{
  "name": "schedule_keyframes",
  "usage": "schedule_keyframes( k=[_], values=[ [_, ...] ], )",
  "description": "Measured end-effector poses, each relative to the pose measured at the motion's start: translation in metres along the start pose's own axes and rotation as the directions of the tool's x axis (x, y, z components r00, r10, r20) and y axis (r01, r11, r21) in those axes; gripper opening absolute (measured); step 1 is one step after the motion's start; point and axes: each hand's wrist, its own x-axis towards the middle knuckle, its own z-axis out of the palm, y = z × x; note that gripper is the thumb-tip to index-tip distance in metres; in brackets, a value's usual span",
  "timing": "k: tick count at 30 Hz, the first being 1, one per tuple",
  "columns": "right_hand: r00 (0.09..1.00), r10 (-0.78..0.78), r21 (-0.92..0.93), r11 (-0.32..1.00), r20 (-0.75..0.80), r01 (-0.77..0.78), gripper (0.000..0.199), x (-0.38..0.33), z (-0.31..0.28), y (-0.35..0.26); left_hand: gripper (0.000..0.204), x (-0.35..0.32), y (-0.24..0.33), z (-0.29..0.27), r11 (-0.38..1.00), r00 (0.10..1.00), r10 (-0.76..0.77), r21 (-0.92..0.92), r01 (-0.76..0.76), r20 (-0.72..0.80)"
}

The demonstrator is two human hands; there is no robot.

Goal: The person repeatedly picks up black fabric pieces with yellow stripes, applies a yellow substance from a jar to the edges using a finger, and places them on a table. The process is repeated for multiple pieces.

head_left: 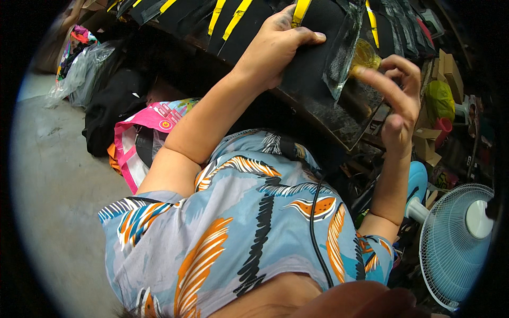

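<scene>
My left hand point(275, 45) is closed on a flat black panel point(313, 63), its thumb pressed on top beside a yellow strip point(300, 11). A shiny, greyish, wet-looking band runs along the panel's right edge. My right hand point(400, 98) is just right of that edge, fingers apart and the index finger stretched toward the panel, its tip slightly blurred. Close behind that fingertip stands a translucent yellowish container point(366, 53); whether the finger touches it I cannot tell. Several similar black panels with yellow strips lie farther back.
Under the panels is a dark, stained worktable point(344, 124). A white and blue fan point(458, 244) stands at the lower right, below open cardboard boxes point(426, 146) and a yellow-green bag point(440, 100). On the left floor are a pink bag point(124, 143) and a clear plastic bag point(87, 69).
</scene>
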Motion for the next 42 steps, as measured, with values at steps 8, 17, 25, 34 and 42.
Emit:
schedule_keyframes(
  k=[8,17,25,34,42],
  values=[
    [0.966,-0.24,-0.435,0.862,0.101,0.26,0.063,-0.002,0.008,-0.012,0.041,-0.003,0.008,-0.005,1.0,0.993,0.014,-0.008,-0.015,-0.12],
    [0.99,0.004,-0.676,0.731,0.143,0.095,0.041,0.001,-0.002,0.048,0.033,-0.001,0.004,-0.018,0.979,0.986,0.161,0.135,-0.153,-0.049],
    [0.967,0.252,-0.001,0.968,-0.043,-0.252,0.045,0.018,0.005,0.04,0.044,0.001,-0.004,-0.016,0.985,0.99,0.135,0.115,-0.129,-0.044],
    [0.982,0.117,0.196,0.97,0.147,-0.145,0.085,0.0,0.028,-0.012,0.041,0.003,-0.004,-0.017,0.985,0.983,0.16,0.082,-0.152,-0.092],
    [0.996,-0.086,-0.498,0.863,0.019,0.084,0.073,0.021,0.022,0.004,0.041,-0.007,-0.004,0.003,0.986,0.988,0.15,0.062,-0.152,0.041]
  ],
)
